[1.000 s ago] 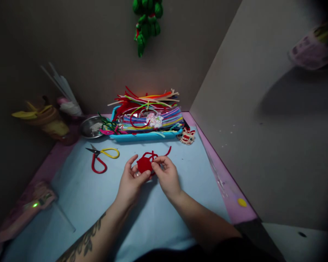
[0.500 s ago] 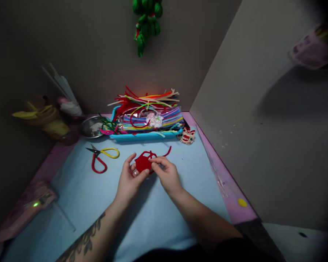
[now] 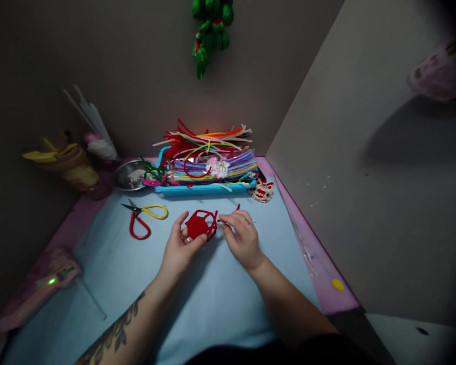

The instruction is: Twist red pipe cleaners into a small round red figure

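My left hand [image 3: 181, 243] grips a red pipe-cleaner piece [image 3: 196, 226] by its left and lower edge, thumb in front. The piece has a solid round middle with open loops at its top and right. Just right of it, my right hand [image 3: 243, 238] pinches a red pipe cleaner [image 3: 238, 207]; one end pokes out past the fingertips toward the loops, and the other end sticks up behind the hand. Whether this strand is joined to the piece I cannot tell. Scissors [image 3: 137, 209] with one red and one yellow handle lie open to the left of my hands.
Behind my hands stands a blue tray [image 3: 209, 190] heaped with colourful pipe cleaners, with a lion-face ornament [image 3: 262, 190] at its right. A metal bowl [image 3: 127, 176] of small white bits sits left of it. A pink glue gun [image 3: 41, 294] with a green light lies at the near left.
My right hand has drawn away to the right from the red piece, which now shows more of its loops. My left hand keeps its hold; the view has shifted slightly.
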Available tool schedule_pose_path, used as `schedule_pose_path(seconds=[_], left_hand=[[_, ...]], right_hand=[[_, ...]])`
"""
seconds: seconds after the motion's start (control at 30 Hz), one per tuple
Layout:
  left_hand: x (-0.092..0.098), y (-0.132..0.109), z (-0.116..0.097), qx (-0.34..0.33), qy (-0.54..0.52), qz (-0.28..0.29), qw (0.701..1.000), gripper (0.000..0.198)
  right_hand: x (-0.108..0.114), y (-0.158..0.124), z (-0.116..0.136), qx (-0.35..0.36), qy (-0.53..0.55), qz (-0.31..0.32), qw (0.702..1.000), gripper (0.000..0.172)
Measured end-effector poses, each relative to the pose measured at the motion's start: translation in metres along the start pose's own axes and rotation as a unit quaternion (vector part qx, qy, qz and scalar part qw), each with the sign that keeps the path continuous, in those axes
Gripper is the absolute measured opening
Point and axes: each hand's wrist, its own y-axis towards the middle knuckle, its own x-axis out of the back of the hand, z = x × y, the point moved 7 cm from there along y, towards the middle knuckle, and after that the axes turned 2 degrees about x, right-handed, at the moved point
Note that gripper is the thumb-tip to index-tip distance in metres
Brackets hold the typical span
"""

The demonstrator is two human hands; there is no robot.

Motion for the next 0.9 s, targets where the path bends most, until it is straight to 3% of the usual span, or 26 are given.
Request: schedule_pose_path(seconds=[0.17, 0.37, 0.57, 0.7, 0.9], left_hand=[[-0.005, -0.002, -0.001, 0.005, 0.003, 0.016, 1.000, 0.091], [-0.007, -0.003, 0.000, 0.019, 0.011, 0.042, 0.999, 0.078], [-0.001, 0.000, 0.001, -0.002, 0.029, 0.021, 0.999, 0.061], [-0.002, -0.001, -0.001, -0.003, 0.039, 0.031, 0.999, 0.059], [-0.004, -0.001, -0.003, 0.004, 0.019, 0.033, 0.999, 0.062]], right_hand=[[-0.008, -0.002, 0.007, 0.064, -0.054, 0.051, 0.995, 0.031], [-0.009, 0.000, 0.009, 0.074, -0.065, 0.042, 0.994, 0.026], [-0.011, 0.000, 0.011, 0.058, 0.008, 0.054, 0.997, 0.026], [-0.014, 0.000, 0.005, -0.010, 0.070, 0.045, 0.996, 0.020], [-0.026, -0.009, -0.021, -0.199, 0.138, 0.104, 0.965, 0.015]])
